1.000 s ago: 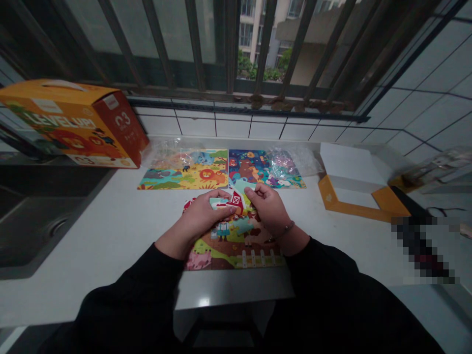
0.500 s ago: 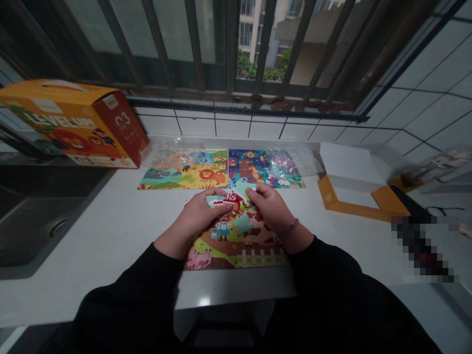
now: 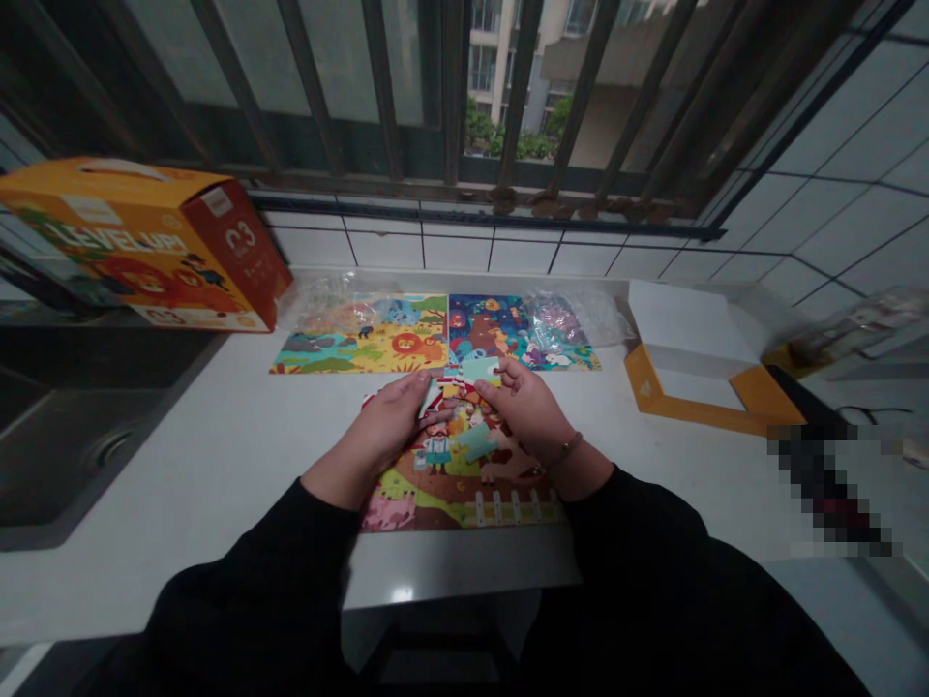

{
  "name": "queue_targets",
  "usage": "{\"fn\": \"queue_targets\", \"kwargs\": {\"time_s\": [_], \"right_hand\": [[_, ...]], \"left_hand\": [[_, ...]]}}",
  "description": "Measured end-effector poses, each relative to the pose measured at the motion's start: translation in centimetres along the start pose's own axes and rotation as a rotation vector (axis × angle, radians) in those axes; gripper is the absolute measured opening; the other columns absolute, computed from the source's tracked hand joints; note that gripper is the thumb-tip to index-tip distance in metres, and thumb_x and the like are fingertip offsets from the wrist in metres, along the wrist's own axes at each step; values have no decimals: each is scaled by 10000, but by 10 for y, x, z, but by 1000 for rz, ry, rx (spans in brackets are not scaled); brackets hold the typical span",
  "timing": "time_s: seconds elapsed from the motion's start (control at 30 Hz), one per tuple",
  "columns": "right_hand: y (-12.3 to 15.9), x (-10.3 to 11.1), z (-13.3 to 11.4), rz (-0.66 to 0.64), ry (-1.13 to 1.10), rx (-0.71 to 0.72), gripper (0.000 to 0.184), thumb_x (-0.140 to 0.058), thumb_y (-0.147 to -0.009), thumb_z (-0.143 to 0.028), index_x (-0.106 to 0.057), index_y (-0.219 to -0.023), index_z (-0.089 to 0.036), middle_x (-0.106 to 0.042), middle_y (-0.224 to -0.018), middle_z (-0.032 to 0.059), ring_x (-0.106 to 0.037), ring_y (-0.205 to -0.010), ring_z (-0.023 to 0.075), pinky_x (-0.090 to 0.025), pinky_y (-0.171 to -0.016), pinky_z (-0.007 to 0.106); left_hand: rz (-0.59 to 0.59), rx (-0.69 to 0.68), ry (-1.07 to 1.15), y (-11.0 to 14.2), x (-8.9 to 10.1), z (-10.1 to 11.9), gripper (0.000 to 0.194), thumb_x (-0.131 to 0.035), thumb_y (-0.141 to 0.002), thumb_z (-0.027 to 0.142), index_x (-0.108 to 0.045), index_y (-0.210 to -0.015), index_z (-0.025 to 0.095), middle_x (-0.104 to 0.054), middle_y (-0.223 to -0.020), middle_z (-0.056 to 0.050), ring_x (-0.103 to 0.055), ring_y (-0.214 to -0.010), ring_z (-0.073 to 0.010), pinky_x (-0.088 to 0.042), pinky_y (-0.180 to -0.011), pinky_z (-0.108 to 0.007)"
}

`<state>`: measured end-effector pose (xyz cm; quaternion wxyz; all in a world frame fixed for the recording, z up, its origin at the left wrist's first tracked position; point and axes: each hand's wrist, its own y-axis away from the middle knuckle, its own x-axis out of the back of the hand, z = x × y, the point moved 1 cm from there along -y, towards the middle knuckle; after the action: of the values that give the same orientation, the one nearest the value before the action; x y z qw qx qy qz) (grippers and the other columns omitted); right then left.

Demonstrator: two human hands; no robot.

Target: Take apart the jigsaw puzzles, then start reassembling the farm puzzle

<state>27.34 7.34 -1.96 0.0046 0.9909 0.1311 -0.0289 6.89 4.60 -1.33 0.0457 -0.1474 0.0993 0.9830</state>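
Note:
A farm-scene jigsaw puzzle lies on the white counter in front of me. My left hand rests on its upper left part, fingers stretched flat and pressing on the pieces. My right hand sits at the upper right, its fingers curled and pinching a pale teal puzzle piece at the puzzle's top edge. A red barn picture shows between the two hands.
Two finished puzzles, a yellow one and a blue one, lie further back under clear plastic bags. An orange puzzle box stands at the left, an open white-and-orange box tray at the right, a dark sink far left.
The held pieces have come down onto the puzzle's top edge. My left hand has flattened out from a pinch, and my right hand has shifted slightly up and left.

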Motion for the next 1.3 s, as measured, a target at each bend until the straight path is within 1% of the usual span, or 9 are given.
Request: {"fn": "queue_targets", "kwargs": {"time_s": [0.2, 0.33, 0.43, 0.53, 0.63, 0.73, 0.83, 1.1, 1.3], "right_hand": [[4, -9, -2, -107, 364, 191, 252, -792, -878, -406, -675, -1022, -235, -746, -950, 13, -689, -838, 197, -540, -757, 311], [5, -10, -4, -69, 462, 268, 272, -825, -845, -372, -713, -1038, -216, -760, -964, 19, -678, -839, 194, -521, -779, 308], [6, -11, -3, -104, 426, 240, 294, -842, -843, -391, -720, -1046, -218, -764, -956, 19, -680, -811, 190, -529, -761, 307], [5, -11, 2, -107, 283, 158, 335, -857, -837, -425, -701, -1063, -235, -769, -958, 24, -704, -817, 207, -564, -759, 330], [0, -8, 7, -24, 78, 98, 405, -886, -806, -465, -661, -1070, -256, -778, -1010, 39, -740, -917, 228, -605, -849, 373], [-5, -4, 11, 34, -35, 71, 460, -920, -768, -473, -618, -1042, -260, -777, -1050, 39, -755, -1021, 221, -604, -974, 394], [-7, -1, 13, 36, -54, 46, 458, -915, -775, -465, -600, -1032, -255, -774, -1083, 40, -757, -1068, 210, -597, -1019, 391], [3, 0, 3, -62, 420, 244, 292, -751, -940, -306, -732, -1226, -245, -775, -1223, 74, -727, -1127, 249, -584, -954, 399], [2, 3, 3, -88, 607, 292, 335, -758, -937, -219, -742, -1269, -261, -772, -1288, 74, -704, -1220, 268, -527, -1080, 452]], "left_hand": [[-68, -142, -401, 2, 0, 6, 571, -577, -1012, 739, -784, -1129, 220, -803, -1147, -122, -732, -1151, -307, -634, -959, -408], [-16, -247, -553, 2, 1, 3, 588, -460, -1057, 746, -721, -1221, 245, -769, -1209, -112, -721, -1065, -262, -611, -886, -380], [50, -246, -608, 0, 0, 0, 610, -403, -1071, 756, -706, -1044, 228, -753, -1025, -80, -694, -925, -235, -583, -812, -349], [25, -184, -526, 0, -4, 2, 629, -434, -1050, 781, -680, -906, 220, -699, -832, -41, -654, -774, -206, -548, -712, -314], [-64, -62, -303, 1, -5, 3, 487, -685, -969, 709, -696, -1032, 226, -679, -761, 4, -617, -648, -162, -516, -631, -274], [-122, 10, -148, 0, -3, 1, 454, -889, -861, 495, -709, -1179, 227, -756, -888, -11, -656, -673, -137, -532, -654, -252], [-91, 20, -105, -1, 1, 0, 441, -898, -843, 381, -723, -1215, 223, -795, -1038, -46, -705, -750, -138, -555, -685, -251], [-83, -78, -149, 2, 0, 5, 437, -814, -819, 163, -688, -1228, 250, -774, -1137, -35, -720, -833, -132, -551, -696, -231], [-79, -48, -197, 3, -2, 5, 442, -728, -802, 133, -657, -1223, 247, -766, -1109, -38, -716, -815, -140, -555, -698, -243]]}}
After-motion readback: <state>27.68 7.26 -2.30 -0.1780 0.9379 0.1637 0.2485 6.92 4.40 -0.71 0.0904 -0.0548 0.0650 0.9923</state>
